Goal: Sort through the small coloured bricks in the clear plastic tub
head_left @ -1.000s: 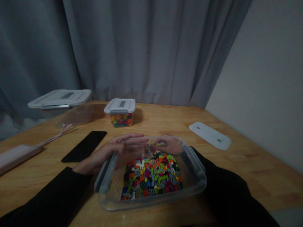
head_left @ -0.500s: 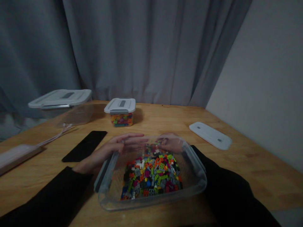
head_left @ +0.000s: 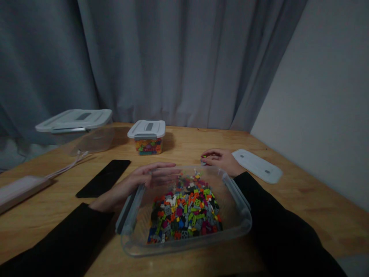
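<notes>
A clear plastic box (head_left: 184,246) without its lid stands in front of me, tilted slightly in view. Small toy building bricks (head_left: 187,211) in many colours lie heaped in it, up toward its far side. My left hand (head_left: 150,175) rests at the far left of the box, fingers stretched out and partly seen through the plastic; it is open. Beyond the far right corner, my right hand (head_left: 221,159) is closed around a few small bricks (head_left: 203,158), of which a green and a greyish bit show at the fingertips.
A white lid (head_left: 258,166) lies to the right. A small lidded box of bricks (head_left: 147,138) stands farther back, a large lidded clear box (head_left: 83,130) at back left. On the left are a black flat phone-like slab (head_left: 103,179) and a white power strip (head_left: 24,188) with cables.
My right hand has come out from inside the far part of the box, up and to the right, with bricks in its fingers. The left hand stays in place.
</notes>
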Action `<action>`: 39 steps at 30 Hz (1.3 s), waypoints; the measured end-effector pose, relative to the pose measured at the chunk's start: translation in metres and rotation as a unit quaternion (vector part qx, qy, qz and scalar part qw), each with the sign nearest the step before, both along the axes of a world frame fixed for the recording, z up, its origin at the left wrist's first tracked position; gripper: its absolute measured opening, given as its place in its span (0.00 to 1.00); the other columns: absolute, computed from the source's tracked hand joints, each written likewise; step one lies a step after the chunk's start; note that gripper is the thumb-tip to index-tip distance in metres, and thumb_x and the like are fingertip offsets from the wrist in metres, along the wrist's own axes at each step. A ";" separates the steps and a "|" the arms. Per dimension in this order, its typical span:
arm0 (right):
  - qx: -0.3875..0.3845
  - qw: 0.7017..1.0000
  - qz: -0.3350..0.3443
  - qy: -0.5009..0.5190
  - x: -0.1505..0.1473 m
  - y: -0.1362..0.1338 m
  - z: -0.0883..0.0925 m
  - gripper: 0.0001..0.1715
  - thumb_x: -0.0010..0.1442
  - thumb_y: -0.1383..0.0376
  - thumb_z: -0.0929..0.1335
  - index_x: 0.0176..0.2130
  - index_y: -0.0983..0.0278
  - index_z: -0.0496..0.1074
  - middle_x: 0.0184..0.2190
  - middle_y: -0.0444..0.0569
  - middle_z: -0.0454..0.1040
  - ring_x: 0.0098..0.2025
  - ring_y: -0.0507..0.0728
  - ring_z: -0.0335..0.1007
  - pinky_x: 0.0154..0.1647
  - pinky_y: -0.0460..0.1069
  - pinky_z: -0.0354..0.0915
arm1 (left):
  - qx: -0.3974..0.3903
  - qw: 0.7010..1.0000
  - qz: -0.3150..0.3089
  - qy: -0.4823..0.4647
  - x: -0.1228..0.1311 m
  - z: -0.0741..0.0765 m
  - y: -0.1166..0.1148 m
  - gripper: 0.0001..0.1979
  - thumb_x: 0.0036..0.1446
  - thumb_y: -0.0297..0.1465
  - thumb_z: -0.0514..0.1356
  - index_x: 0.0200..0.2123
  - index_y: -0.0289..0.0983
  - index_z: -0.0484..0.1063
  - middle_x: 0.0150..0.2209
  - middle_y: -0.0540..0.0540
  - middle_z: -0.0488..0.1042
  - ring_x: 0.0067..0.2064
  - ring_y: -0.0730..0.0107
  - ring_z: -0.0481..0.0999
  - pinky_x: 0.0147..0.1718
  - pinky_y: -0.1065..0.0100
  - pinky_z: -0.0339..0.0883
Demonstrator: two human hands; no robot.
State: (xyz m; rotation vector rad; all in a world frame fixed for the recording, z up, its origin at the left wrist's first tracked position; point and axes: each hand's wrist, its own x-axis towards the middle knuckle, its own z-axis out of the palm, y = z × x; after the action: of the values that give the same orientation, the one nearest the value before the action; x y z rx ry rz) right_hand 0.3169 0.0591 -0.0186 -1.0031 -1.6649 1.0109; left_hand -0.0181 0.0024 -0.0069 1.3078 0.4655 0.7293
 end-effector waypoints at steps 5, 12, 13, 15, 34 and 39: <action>0.051 0.997 -0.038 0.049 0.005 -0.028 0.045 0.21 0.51 0.55 0.81 0.39 0.65 0.80 0.36 0.50 0.83 0.37 0.55 0.81 0.45 0.54 0.79 | -0.002 1.000 -0.002 0.004 0.000 0.001 0.000 0.40 0.42 0.18 0.54 0.62 0.37 0.73 0.66 0.41 0.72 0.70 0.49 0.65 0.72 0.42 0.44; 0.075 0.960 0.127 -0.238 -0.018 -0.080 0.068 0.14 0.62 0.56 0.75 0.42 0.64 0.83 0.36 0.49 0.84 0.37 0.54 0.80 0.40 0.48 0.75 | 0.013 1.000 0.001 0.003 0.000 0.000 -0.001 0.40 0.43 0.18 0.54 0.62 0.37 0.73 0.65 0.41 0.73 0.69 0.49 0.67 0.71 0.40 0.44; 0.079 0.946 0.144 -0.279 -0.022 -0.085 0.069 0.13 0.63 0.58 0.74 0.43 0.64 0.83 0.37 0.49 0.84 0.37 0.54 0.80 0.39 0.47 0.74 | 0.014 1.000 -0.002 0.002 0.000 -0.001 -0.001 0.40 0.43 0.18 0.54 0.62 0.37 0.73 0.65 0.41 0.73 0.69 0.49 0.67 0.71 0.40 0.44; 0.092 0.921 0.164 -0.341 -0.027 -0.091 0.070 0.10 0.64 0.62 0.73 0.43 0.64 0.83 0.39 0.50 0.84 0.36 0.53 0.80 0.37 0.46 0.72 | 0.018 1.000 -0.006 0.004 -0.002 -0.003 0.001 0.41 0.43 0.18 0.53 0.63 0.38 0.72 0.66 0.42 0.72 0.70 0.49 0.66 0.71 0.40 0.44; 0.148 0.971 -0.046 -0.184 0.009 -0.063 0.060 0.19 0.67 0.52 0.70 0.48 0.62 0.81 0.42 0.51 0.83 0.31 0.53 0.75 0.33 0.49 0.70 | 0.008 1.000 0.002 0.027 0.003 0.008 -0.003 0.39 0.41 0.18 0.54 0.59 0.39 0.76 0.63 0.44 0.75 0.68 0.49 0.68 0.71 0.43 0.46; 0.055 0.943 0.040 -0.325 0.043 -0.031 0.005 0.38 0.59 0.51 0.75 0.63 0.62 0.71 0.53 0.57 0.77 0.44 0.59 0.76 0.49 0.58 0.73 | 0.004 1.000 -0.018 0.014 0.003 0.005 0.001 0.39 0.41 0.18 0.54 0.59 0.38 0.77 0.63 0.42 0.75 0.66 0.48 0.70 0.68 0.45 0.54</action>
State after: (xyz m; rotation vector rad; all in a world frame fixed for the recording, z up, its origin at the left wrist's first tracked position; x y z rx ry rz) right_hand 0.3596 0.0282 -0.0136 -1.2867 -2.2838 0.6544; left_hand -0.0146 0.0031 -0.0015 1.3331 0.4614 0.6850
